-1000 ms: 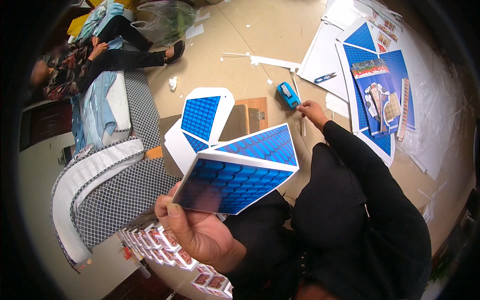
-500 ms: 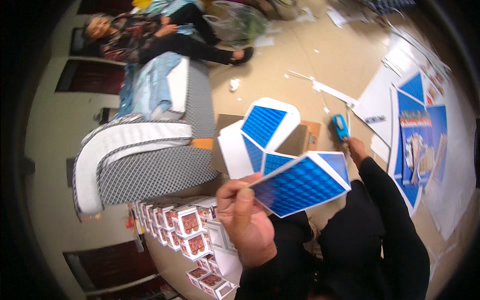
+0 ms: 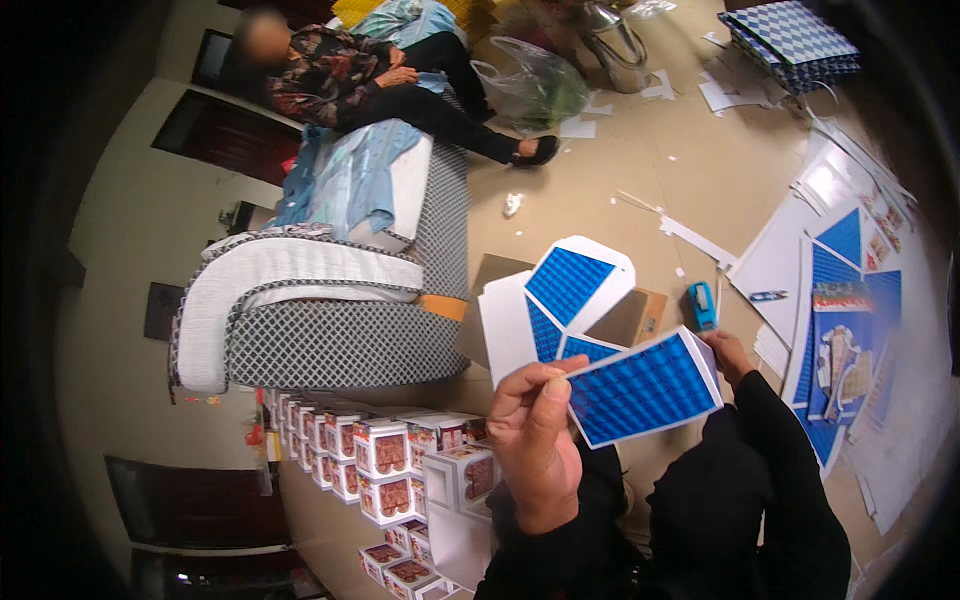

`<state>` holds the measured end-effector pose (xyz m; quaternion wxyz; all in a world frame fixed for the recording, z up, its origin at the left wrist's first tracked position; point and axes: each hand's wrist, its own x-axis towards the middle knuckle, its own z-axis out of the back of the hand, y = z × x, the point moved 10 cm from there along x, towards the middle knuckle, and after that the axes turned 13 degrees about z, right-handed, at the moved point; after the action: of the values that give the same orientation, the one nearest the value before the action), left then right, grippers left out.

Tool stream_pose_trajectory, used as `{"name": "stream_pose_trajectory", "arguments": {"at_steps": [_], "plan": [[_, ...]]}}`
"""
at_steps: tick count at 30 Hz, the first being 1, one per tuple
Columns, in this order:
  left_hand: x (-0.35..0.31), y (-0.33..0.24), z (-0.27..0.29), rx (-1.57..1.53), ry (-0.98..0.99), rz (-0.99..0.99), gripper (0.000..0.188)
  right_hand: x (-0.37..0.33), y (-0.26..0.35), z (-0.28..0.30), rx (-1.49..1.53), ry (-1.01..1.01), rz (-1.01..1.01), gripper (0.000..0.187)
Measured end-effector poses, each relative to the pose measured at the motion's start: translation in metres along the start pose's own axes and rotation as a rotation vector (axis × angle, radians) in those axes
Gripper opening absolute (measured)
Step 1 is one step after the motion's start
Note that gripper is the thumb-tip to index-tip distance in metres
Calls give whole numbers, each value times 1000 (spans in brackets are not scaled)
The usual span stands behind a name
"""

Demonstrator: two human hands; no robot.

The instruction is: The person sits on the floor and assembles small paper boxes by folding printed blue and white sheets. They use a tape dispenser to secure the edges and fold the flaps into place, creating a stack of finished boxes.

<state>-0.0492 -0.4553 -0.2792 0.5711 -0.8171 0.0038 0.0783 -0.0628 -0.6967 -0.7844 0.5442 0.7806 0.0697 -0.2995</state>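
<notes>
My left hand (image 3: 541,440) pinches the left corner of a folded card piece (image 3: 650,392) between thumb and fingers. The piece has a blue tile-like pattern and white edges, and is held up over my lap. Beyond its right end is my right hand (image 3: 731,355), fingers drawn together and partly behind the card; whatever they may hold does not show. Just past those fingertips lies a small blue tool (image 3: 702,305) that looks like a tape dispenser. Behind the held piece, more blue-patterned cards (image 3: 570,283) with white margins overlap on a brown cardboard box (image 3: 648,316).
At left stands a sofa (image 3: 320,345) with a person (image 3: 330,85) seated on it. Several rows of small white boxes (image 3: 382,452) stand at lower left. Printed sheets (image 3: 838,340) spread at right, near a pen-like item (image 3: 768,295). Paper scraps (image 3: 695,245) dot the floor.
My view has shifted. My right hand has drawn back from the blue tool toward the card. The card's right flap, earlier showing its blue face, now turns away.
</notes>
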Motion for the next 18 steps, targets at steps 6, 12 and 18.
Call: {"name": "stream_pose_trajectory", "arguments": {"at_steps": [6, 12, 18], "plan": [[-10, -4, -31, 93, 168, 31, 14, -61, 191, 18, -84, -42, 375, 23], [-44, -32, -62, 207, 357, 78, 11, -224, 422, -25, -272, 189, 944, 24], [-82, -44, -70, 301, 458, 192, 12, -411, 491, -125, -590, 729, 1211, 17]]}}
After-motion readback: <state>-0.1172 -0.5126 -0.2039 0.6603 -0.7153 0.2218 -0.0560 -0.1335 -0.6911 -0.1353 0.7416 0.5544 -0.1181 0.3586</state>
